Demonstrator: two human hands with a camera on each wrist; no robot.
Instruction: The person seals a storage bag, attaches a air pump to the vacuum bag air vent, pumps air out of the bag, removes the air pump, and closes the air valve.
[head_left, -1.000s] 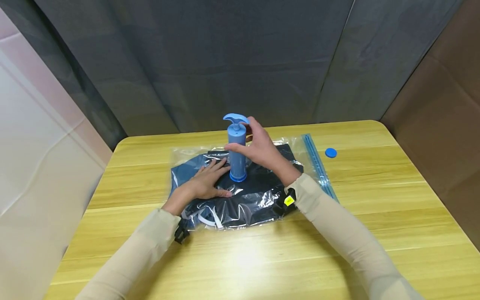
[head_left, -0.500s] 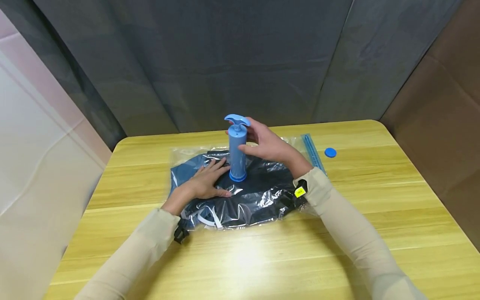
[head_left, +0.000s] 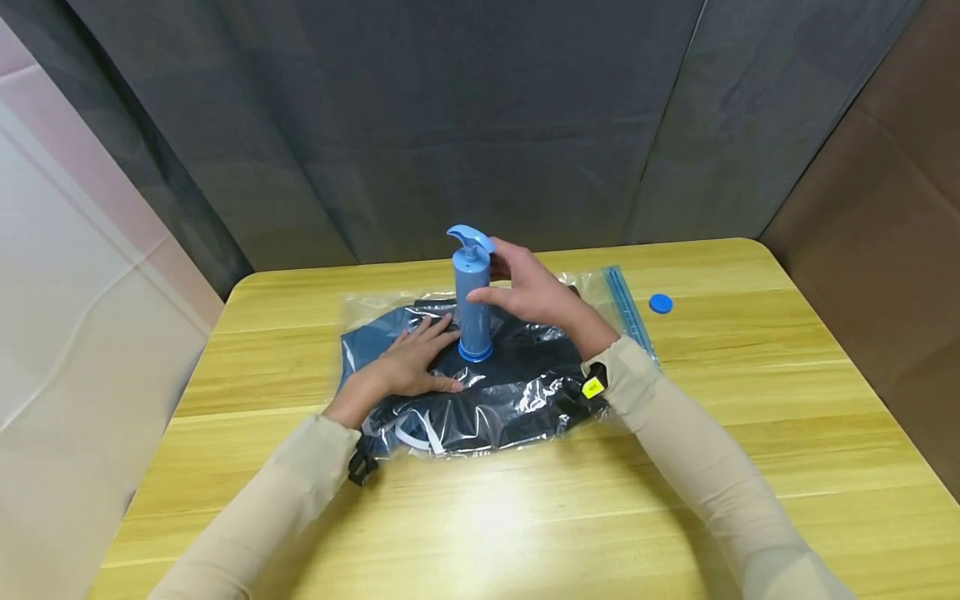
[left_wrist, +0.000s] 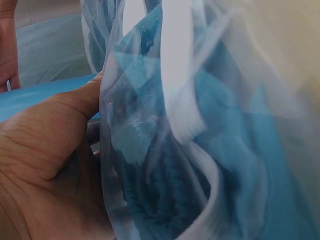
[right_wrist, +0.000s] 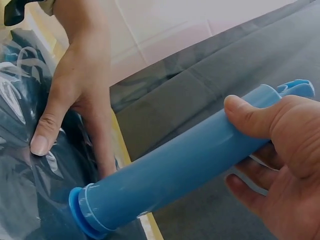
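From here I see my left hand point(head_left: 405, 367) lying flat with fingers spread on the clear vacuum bag point(head_left: 517, 392), which holds dark clothing and sits toward the far edge of the desk point(head_left: 525, 517), about midway across. Just beside its fingertips the blue hand pump point(head_left: 472, 292) stands upright on the bag. My right hand point(head_left: 536, 296) wraps the pump's barrel, thumb across the front. Further right, near the desk's far right corner, a small blue cap point(head_left: 660, 303) lies apart from the bag.
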